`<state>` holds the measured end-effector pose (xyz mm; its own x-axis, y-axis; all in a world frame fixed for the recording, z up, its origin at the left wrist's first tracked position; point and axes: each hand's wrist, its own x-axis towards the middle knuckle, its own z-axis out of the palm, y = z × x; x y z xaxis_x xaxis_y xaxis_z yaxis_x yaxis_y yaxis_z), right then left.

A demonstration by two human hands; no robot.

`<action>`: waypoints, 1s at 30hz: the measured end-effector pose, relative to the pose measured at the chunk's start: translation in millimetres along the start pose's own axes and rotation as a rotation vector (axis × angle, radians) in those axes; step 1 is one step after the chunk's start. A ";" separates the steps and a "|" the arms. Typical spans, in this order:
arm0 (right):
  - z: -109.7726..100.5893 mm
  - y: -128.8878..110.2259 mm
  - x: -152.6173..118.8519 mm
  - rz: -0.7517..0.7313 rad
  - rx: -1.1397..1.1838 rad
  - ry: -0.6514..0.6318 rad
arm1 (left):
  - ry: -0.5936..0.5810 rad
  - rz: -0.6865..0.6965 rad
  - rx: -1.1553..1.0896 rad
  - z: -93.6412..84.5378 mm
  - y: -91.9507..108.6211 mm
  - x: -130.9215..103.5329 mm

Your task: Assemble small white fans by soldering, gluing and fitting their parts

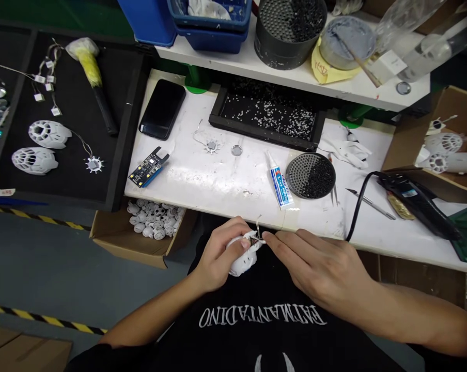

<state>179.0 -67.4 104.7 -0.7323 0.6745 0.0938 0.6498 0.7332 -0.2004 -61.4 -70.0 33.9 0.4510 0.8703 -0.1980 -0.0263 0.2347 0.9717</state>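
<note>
Just beyond the bench's front edge, my left hand (222, 254) is wrapped round a white plastic shell (243, 262), its thumb on the top. Thin wires (258, 225) rise from the shell's right end. My right hand (314, 258) has its fingers closed at that end, by the wires; whether they pinch a wire is too small to tell. On the bench lie a glue tube (279, 182), a round dish of small black parts (311, 175), a small silver disc (236, 150) and a gear-shaped part with a wire (211, 146).
A phone (162, 109) and a circuit board (149, 168) lie at the bench's left. On the right are a knife (370, 203) and a black corded tool (419, 204). A box of white parts (128, 247) sits below the bench edge.
</note>
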 end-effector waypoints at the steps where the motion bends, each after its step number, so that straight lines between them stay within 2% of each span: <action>1: -2.3 6.8 0.5 -0.033 0.044 -0.040 | -0.052 -0.009 -0.006 -0.9 0.2 -0.4; 5: -10.4 36.7 9.2 -0.189 0.210 -0.224 | -0.259 0.021 0.018 -3.5 3.3 1.4; 9: -11.9 45.8 18.2 -0.304 0.218 -0.274 | -0.341 0.046 0.054 -3.5 6.6 5.3; 12: -10.4 34.6 16.5 -0.287 0.135 -0.244 | -0.317 0.035 0.035 -3.1 7.1 5.0; 18: -3.4 8.2 7.2 -0.125 -0.050 -0.082 | -0.157 0.049 -0.019 -1.0 1.4 2.7; 23: 4.6 -3.1 5.8 -0.037 -0.097 -0.194 | -0.069 0.019 -0.022 2.8 -10.0 1.9; 30: 15.8 -20.0 -4.1 0.047 -0.075 -0.231 | -0.085 -0.025 -0.030 4.7 -15.2 -5.8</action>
<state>165.7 -86.2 92.9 -0.7228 0.6765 -0.1411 0.6909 0.7119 -0.1259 -59.5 -80.6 20.9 0.5256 0.8245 -0.2096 -0.0401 0.2702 0.9620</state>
